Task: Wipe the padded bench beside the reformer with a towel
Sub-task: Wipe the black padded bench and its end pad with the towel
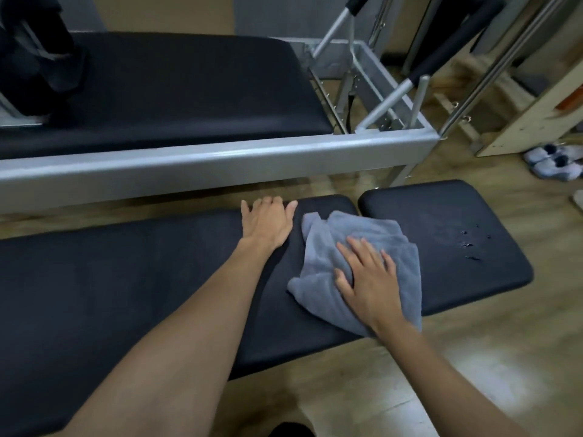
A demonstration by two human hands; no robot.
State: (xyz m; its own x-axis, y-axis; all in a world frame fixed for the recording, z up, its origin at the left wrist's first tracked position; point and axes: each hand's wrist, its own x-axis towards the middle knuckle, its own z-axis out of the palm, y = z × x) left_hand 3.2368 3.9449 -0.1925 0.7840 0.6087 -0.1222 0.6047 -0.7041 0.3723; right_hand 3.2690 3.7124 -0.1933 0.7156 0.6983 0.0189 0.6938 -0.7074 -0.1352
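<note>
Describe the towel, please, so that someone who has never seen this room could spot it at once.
In front of the grey-framed reformer lies a long black padded bench in two sections. The towel lies over the gap between them, under the flat right hand. It is the only soft, crumpled grey cloth on the black padding.

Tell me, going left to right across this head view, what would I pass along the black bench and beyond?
Left hand → grey towel → water drops → pale shoes
</note>
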